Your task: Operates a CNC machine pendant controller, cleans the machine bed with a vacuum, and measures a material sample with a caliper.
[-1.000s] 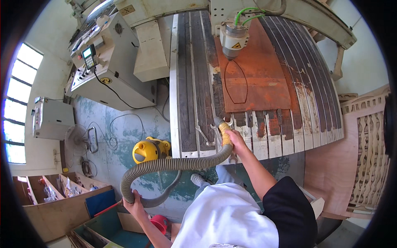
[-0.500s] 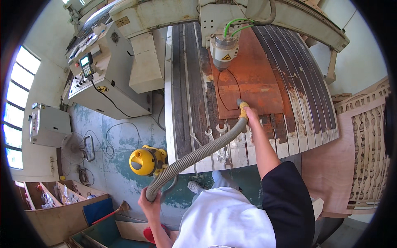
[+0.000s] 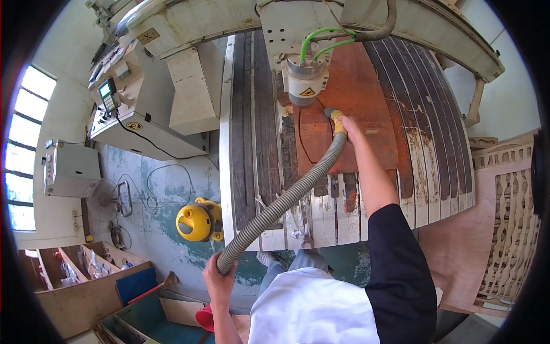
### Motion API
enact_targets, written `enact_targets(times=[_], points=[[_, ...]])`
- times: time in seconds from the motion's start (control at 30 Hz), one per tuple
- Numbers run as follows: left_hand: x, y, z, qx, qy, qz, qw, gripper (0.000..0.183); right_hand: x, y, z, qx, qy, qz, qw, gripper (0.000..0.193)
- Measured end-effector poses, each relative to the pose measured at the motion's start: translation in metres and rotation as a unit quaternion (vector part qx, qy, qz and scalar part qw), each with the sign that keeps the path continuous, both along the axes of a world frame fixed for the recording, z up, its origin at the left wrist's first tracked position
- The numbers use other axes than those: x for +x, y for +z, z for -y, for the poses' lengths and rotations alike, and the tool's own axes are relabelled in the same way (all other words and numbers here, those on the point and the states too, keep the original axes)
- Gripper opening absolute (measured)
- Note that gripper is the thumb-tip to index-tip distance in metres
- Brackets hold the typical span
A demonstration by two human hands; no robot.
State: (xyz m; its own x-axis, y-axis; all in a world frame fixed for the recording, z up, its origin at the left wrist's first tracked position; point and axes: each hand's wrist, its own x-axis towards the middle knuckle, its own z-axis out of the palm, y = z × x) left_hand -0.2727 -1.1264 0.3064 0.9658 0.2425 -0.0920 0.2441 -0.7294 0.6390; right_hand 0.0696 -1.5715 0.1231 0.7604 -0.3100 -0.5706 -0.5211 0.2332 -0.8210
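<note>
My right hand [image 3: 350, 127] is closed around the yellow cuff [image 3: 338, 121] at the far end of a grey ribbed vacuum hose [image 3: 286, 200]. The hose's dark tip [image 3: 328, 112] is at a curved groove cut in a reddish-brown board [image 3: 369, 137], just below the machine's spindle [image 3: 306, 83]. Lower left, my left hand [image 3: 217, 281] grips the hose near its other visible end. Between the two hands the hose slants across the slatted machine bed [image 3: 243, 172]. A yellow vacuum cleaner [image 3: 196, 222] stands on the floor left of the bed.
Several wrenches [image 3: 292, 223] lie on the bed's near edge, partly under the hose. A control cabinet [image 3: 152, 109] with a handheld pendant [image 3: 107, 94] stands at left. Wooden bins [image 3: 86, 286] are lower left; a carved wooden panel [image 3: 507, 229] leans at right. The gantry [image 3: 195, 23] spans the top.
My right hand has pushed the hose's tip farther up the board along the groove, closer to the spindle. My left hand has shifted slightly right, still on the hose. The whole view has shifted a little.
</note>
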Motion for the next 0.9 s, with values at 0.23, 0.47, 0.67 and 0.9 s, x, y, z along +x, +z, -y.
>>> enact_targets(times=[0.23,0.47,0.67,0.9], points=[[0.013,0.009,0.014,-0.028,0.016,-0.019,0.999,0.036,-0.014,0.002,0.018,0.07,0.007,-0.014,0.997,0.029],[0.007,0.019,-0.001,-0.016,0.042,0.002,0.999,0.033,-0.137,0.024,0.042,0.066,0.159,-0.097,0.98,0.029],[0.006,0.022,-0.007,-0.046,-0.005,0.013,0.999,0.033,-0.22,0.026,0.046,0.136,0.121,-0.116,0.977,0.035],[0.01,0.014,-0.011,0.012,-0.074,0.012,0.997,0.039,-0.179,-0.011,0.073,0.081,-0.108,0.0,0.991,0.033]])
